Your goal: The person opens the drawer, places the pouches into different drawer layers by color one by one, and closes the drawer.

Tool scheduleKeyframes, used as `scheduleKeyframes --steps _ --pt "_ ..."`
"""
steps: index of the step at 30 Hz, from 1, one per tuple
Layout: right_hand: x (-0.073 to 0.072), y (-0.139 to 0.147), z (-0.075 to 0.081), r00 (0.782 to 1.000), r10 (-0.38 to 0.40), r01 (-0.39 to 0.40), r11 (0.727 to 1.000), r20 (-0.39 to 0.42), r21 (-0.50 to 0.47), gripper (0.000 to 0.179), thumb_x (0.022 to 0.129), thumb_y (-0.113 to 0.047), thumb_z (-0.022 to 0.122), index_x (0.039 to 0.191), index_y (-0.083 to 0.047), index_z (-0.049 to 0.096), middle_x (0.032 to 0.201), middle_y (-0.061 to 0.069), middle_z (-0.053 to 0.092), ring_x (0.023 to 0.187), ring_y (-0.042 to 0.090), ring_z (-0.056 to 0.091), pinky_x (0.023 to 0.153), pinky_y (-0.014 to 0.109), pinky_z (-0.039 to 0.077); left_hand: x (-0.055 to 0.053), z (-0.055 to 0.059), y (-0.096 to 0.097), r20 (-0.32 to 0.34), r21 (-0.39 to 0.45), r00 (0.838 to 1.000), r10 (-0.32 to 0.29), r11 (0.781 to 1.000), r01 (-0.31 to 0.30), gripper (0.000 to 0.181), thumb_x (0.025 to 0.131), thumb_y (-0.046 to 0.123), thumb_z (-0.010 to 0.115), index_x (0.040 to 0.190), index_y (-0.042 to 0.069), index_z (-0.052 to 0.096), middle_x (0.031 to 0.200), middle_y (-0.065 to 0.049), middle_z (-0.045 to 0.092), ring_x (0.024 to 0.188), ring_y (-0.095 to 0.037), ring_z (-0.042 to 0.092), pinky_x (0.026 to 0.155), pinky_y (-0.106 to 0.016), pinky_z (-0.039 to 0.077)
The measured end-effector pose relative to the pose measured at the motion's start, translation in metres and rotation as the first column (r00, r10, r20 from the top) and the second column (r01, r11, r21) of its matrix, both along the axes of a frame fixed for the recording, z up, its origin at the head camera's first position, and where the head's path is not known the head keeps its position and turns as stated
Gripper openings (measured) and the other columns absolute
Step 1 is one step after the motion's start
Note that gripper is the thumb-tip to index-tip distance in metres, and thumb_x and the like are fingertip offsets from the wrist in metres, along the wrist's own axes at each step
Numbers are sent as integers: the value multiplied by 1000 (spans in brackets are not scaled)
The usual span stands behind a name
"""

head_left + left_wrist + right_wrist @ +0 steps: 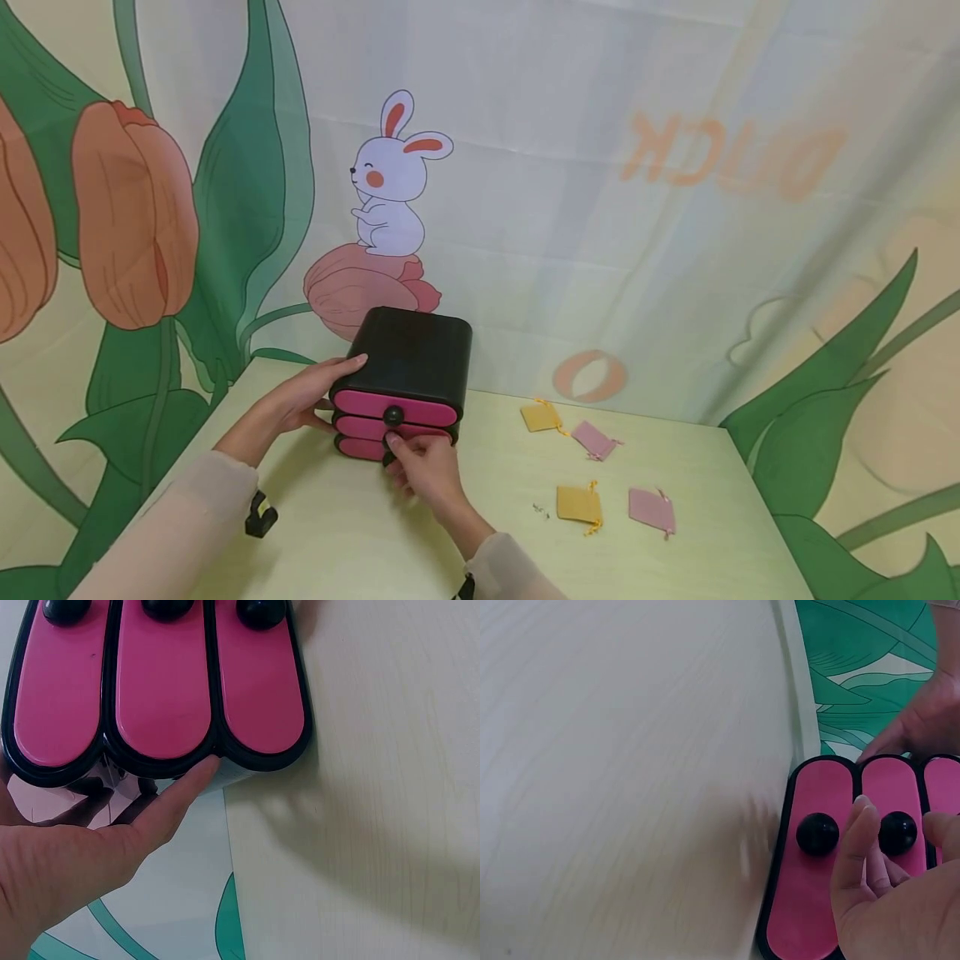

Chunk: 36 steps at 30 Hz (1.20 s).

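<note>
A black drawer box (416, 346) with three stacked pink drawer fronts and round black knobs stands near the back of the table. My left hand (311, 396) rests against its left side, a fingertip on the top edge; the left wrist view shows a straight digit (180, 799) along the side by the drawer seams. In front of the box is my right hand (429, 475), at the middle drawer. Its thumb and fingers stand on either side of the middle knob (897, 833), with a small gap at the thumb. The bottom knob (817, 834) is beside the fingers.
Right of the box lie two yellow pouches (542, 416) (578, 504) and two pink pouches (595, 439) (651, 508). A small silvery item (541, 510) sits left of the nearer yellow pouch. A printed curtain (525, 208) hangs behind the pale table (510, 558).
</note>
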State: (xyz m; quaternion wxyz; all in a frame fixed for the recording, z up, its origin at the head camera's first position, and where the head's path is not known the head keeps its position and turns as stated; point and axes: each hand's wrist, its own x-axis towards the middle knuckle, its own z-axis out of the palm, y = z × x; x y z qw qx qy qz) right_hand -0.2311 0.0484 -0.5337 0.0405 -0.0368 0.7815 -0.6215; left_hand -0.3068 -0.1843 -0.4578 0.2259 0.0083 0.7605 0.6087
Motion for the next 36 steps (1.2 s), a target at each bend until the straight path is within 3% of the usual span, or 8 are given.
scheduleKeyframes --steps 11,25,36 --pt "6 -7 -5 999 -37 38 998 35 -40 37 102 -34 73 94 2 79 75 10 76 57 23 70 54 42 62 0 -3 2 -3 -2 1000 -3 1000 3 108 98 74 55 169 5 10 155 -29 42 142 -60 39 94 -67 56" --pt "47 -11 -13 998 -21 28 994 61 -107 39 99 -38 77 91 0 79 72 7 75 55 21 70 51 36 60 0 1 0 -18 -24 1000 -19 1000 19 106 99 73 53 168 5 12 157 -28 39 140 -58 42 93 -66 57" --pt "67 -9 -12 996 41 -31 991 74 -129 39 100 -36 76 91 2 80 71 7 75 52 13 66 48 29 57 -1 -1 0 -10 -20 1000 -18 1000 18 107 99 74 54 169 6 10 159 -27 36 141 -58 41 92 -65 57"
